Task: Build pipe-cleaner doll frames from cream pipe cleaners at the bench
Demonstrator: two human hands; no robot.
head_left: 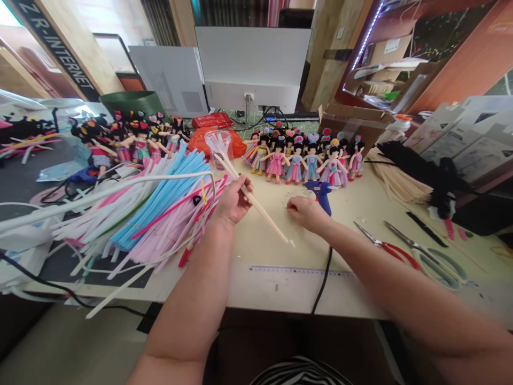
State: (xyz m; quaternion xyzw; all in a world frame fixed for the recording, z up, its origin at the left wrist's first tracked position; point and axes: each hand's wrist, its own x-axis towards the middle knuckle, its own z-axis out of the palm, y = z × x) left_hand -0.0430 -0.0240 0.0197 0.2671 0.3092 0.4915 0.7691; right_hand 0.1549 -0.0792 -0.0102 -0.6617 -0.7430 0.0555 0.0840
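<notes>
Beige stems (266, 215), pinched; left hand (235, 201) nearly closed

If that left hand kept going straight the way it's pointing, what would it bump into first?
Probably the left end of the group of dolls standing beyond it on the table. The left hand, holding pale strips, looks raised, so it might pass above them; depth is unclear.

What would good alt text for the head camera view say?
A person's left hand holds pale stems above a cream table; the right hand, curled, is near a blue glue gun. Behind them stand small dolls in colourful dresses; bundled pastel stems lie at left, scissors at right.
</notes>
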